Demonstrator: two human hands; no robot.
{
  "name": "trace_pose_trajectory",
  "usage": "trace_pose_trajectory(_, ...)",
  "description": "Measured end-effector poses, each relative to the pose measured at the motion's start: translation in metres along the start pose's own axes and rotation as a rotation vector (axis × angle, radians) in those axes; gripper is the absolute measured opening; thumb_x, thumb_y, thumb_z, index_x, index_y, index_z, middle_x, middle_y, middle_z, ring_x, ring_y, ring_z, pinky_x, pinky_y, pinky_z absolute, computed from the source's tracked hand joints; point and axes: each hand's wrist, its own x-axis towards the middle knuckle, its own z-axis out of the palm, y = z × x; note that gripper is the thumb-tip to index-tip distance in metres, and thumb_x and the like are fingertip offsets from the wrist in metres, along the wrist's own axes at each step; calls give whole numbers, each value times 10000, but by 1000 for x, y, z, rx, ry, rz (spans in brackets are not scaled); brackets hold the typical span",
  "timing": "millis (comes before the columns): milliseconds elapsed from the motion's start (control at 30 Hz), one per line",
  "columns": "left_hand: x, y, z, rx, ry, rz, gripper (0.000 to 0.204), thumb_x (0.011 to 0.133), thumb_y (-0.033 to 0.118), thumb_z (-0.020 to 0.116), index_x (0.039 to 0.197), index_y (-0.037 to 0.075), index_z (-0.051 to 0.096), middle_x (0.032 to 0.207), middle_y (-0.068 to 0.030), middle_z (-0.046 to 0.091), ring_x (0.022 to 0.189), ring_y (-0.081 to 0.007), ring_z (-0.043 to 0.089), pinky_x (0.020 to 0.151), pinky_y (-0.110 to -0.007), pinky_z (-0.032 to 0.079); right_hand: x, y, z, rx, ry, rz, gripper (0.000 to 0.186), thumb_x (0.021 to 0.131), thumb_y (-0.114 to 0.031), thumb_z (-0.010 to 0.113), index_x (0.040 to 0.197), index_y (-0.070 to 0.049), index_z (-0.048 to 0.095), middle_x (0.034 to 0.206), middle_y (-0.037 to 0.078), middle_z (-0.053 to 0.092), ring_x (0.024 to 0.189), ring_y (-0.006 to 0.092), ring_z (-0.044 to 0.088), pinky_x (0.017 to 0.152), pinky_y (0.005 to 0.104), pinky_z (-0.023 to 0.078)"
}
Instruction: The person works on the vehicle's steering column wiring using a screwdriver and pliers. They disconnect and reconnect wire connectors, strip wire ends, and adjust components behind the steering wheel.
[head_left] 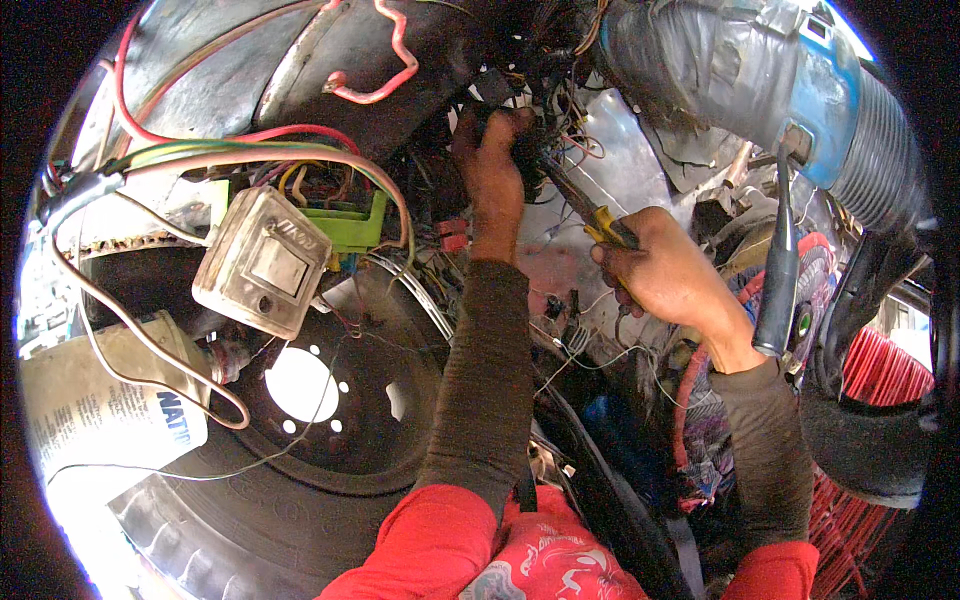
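My right hand (665, 268) is closed round the yellow-and-black grips of a pair of pliers (608, 228). Their dark metal end points up and left, toward the wiring under the dashboard, and its tip is lost in shadow. Up ahead, my left hand (492, 165) reaches in among the dark wires, its fingers bent beside a small black block (490, 88). What those fingers hold is too dark to make out. Thin loose wires (585, 145) hang close to the pliers, and a red connector (453, 236) sits just left of my left wrist.
At left a dirty white box (265, 262) hangs on cables beside a green connector block (345, 222). Below it lie a wheel (370, 400) with a tyre and a pale canister (120, 390). A taped steering column (735, 70), a lever (782, 270) and red broom bristles (885, 370) are at right.
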Motion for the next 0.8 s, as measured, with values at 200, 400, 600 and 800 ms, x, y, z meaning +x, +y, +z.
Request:
trace_pose_trajectory(200, -1, -1, 0, -36, 5, -47, 288, 870, 189, 639, 1078, -6, 677, 1009, -67, 671, 924, -202, 590, 898, -351, 475, 2, 1, 3, -47, 25, -8, 299, 948, -189, 674, 762, 38, 615, 578, 48, 578, 493, 143, 553, 474, 349, 420)
trace_pose_trajectory(400, -4, 3, 1, -26, 3, -48, 281, 911, 198, 610, 1095, -2, 682, 1046, -77, 673, 947, -202, 595, 890, -346, 482, -3, -5, 6, -66, 132, -85, 292, 939, -191, 682, 792, 56, 632, 580, 55, 581, 508, 147, 563, 479, 356, 423)
trace_pose_trajectory(600, -2, 3, -1, 36, -33, 73, 305, 939, 250, 581, 1063, -3, 698, 1052, -81, 678, 958, -200, 596, 906, -346, 471, 0, 0, 1, -51, 22, -34, 290, 930, -198, 688, 849, 77, 639, 608, 88, 587, 520, 167, 580, 499, 382, 437)
trace_pose_trajectory(800, 8, 1, -3, -184, 35, -76, 433, 991, 363, 510, 1085, -6, 716, 1096, -71, 682, 1026, -206, 591, 974, -364, 442, 0, -4, 1, -236, 249, -216, 294, 909, -191, 675, 953, 98, 647, 674, 229, 622, 648, 381, 626, 665, 465, 494)
